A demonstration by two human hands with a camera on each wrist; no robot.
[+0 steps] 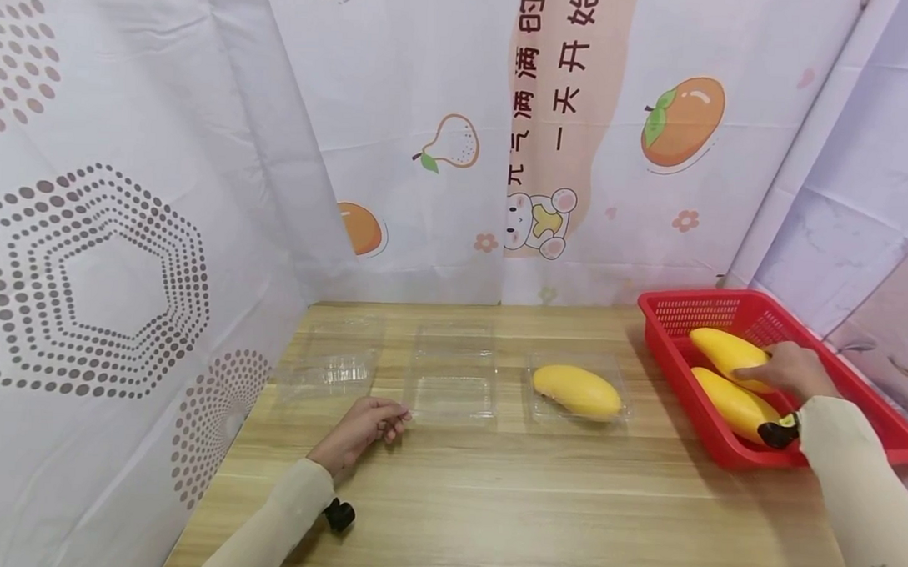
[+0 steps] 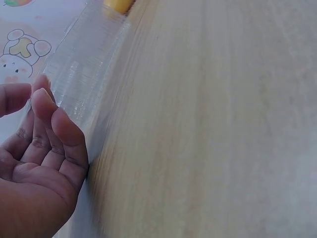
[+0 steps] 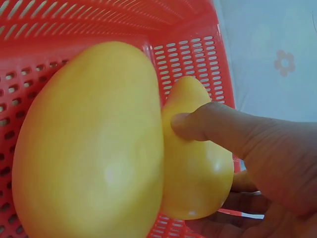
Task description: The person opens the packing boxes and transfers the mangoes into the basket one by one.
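My right hand (image 1: 795,368) reaches into the red basket (image 1: 672,358) and grips the farther yellow mango (image 1: 728,353). In the right wrist view the thumb lies on top of this mango (image 3: 193,168), and the fingers curl round its far side. A second mango (image 1: 731,403) lies beside it in the basket, nearer to me. My left hand (image 1: 360,435) rests low over the table with fingers loosely bent, its fingertips right by the near left corner of a clear plastic box (image 1: 452,393). In the left wrist view nothing sits between thumb and fingers.
Another clear plastic box (image 1: 331,371) stands at the left of the wooden table (image 1: 491,502). Right of the middle, a third clear box (image 1: 622,414) contains a mango (image 1: 576,391). Printed curtains (image 1: 401,81) close off the back and sides.
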